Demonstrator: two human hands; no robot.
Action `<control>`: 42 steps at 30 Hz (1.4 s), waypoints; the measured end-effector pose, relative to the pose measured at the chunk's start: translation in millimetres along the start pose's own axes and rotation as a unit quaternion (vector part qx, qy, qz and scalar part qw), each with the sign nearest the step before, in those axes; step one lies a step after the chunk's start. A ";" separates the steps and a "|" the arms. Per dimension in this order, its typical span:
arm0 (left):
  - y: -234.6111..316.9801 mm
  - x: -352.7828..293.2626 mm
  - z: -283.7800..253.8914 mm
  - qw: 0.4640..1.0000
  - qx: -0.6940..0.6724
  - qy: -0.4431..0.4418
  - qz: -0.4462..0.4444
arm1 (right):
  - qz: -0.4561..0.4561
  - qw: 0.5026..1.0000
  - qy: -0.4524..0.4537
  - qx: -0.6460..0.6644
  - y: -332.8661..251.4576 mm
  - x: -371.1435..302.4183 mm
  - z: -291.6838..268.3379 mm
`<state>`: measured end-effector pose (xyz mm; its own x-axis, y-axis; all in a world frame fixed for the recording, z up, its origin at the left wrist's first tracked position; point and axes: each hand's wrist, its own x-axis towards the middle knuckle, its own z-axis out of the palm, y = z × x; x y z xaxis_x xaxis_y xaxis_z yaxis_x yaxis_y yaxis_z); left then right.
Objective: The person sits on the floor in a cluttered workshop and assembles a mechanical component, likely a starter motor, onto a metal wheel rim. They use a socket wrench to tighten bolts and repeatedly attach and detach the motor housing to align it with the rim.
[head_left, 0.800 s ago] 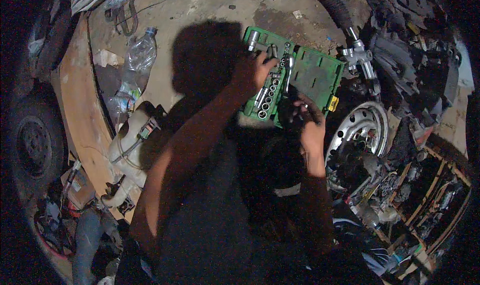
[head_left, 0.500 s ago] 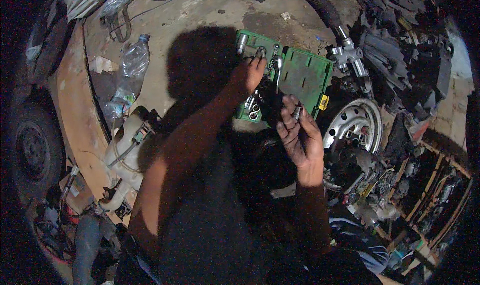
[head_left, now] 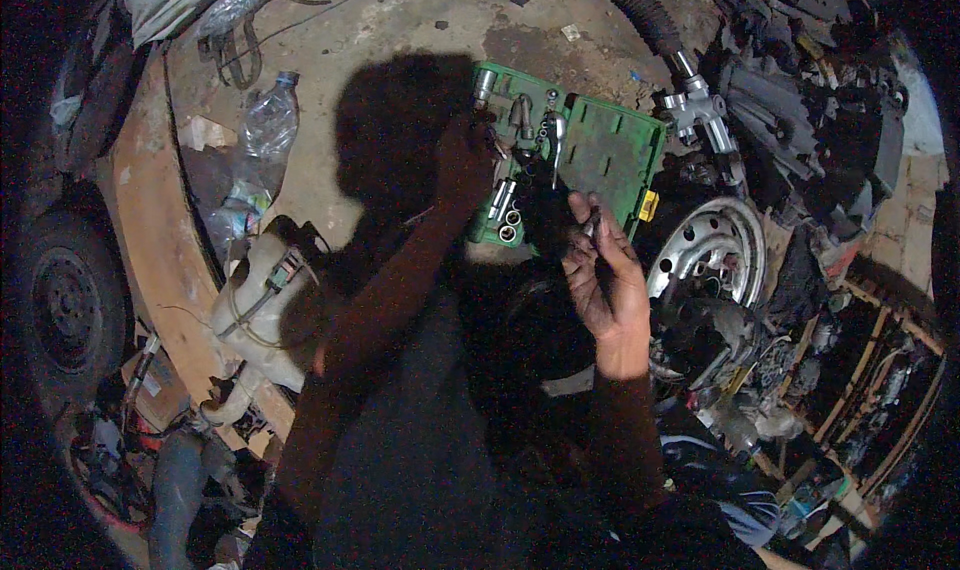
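A green socket-set case (head_left: 620, 160) lies unfolded on the floor in front of me. In its left half are several sockets (head_left: 510, 225), and a ratchet handle (head_left: 557, 142) lies near the hinge. My left hand (head_left: 470, 155) is at the case's left edge in deep shadow, its fingertips by the tools; whether they grip anything is hidden. Below the case's right half, my right hand (head_left: 608, 285) is raised palm up, with a small metal socket (head_left: 593, 220) pinched between thumb and fingers.
A steel wheel rim (head_left: 715, 255) and a metal steering part with a bellows (head_left: 695, 110) lie to the right. On the left are a clear plastic bottle (head_left: 270, 125), a whitish plastic tank (head_left: 265, 290), a curved tan panel (head_left: 150, 200) and a tyre (head_left: 70, 290).
My left hand has drawn back to the left from the middle of the case's tool side into shadow, uncovering the tools. The right hand has barely moved, its fingers curled closer round the socket.
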<state>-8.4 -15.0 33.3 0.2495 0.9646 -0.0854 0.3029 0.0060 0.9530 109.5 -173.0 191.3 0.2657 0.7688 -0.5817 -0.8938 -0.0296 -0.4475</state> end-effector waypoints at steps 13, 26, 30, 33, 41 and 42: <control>166.6 -40.4 -111.4 0.941 -0.264 -0.135 -0.165 | -0.216 0.889 -0.003 -0.404 -46.4 -81.0 66.1; 490.6 -147.2 -148.7 0.937 -0.274 -0.207 0.066 | -0.263 0.889 -0.126 -0.353 -172.2 -285.1 112.1; 532.7 -199.2 -109.8 0.917 -0.284 -0.259 0.104 | -0.369 0.849 -0.124 -0.357 -200.4 -332.8 98.0; 545.6 -226.2 -81.7 0.908 -0.297 -0.276 0.109 | -0.559 0.732 -0.065 -0.384 -210.3 -354.6 98.5; 524.8 -259.1 -33.2 0.880 -0.391 -0.230 0.138 | -0.538 0.791 -0.095 -0.276 -210.9 -366.0 101.8; 519.1 -260.8 -29.2 0.874 -0.405 -0.230 0.142 | -0.556 0.772 -0.091 -0.294 -211.0 -360.6 96.6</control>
<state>56.9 -255.7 558.8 0.6081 0.7511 0.2569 -0.5341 0.1477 0.8324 167.4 -382.2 561.1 0.6471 0.6032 0.4663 0.1844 0.4696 -0.8634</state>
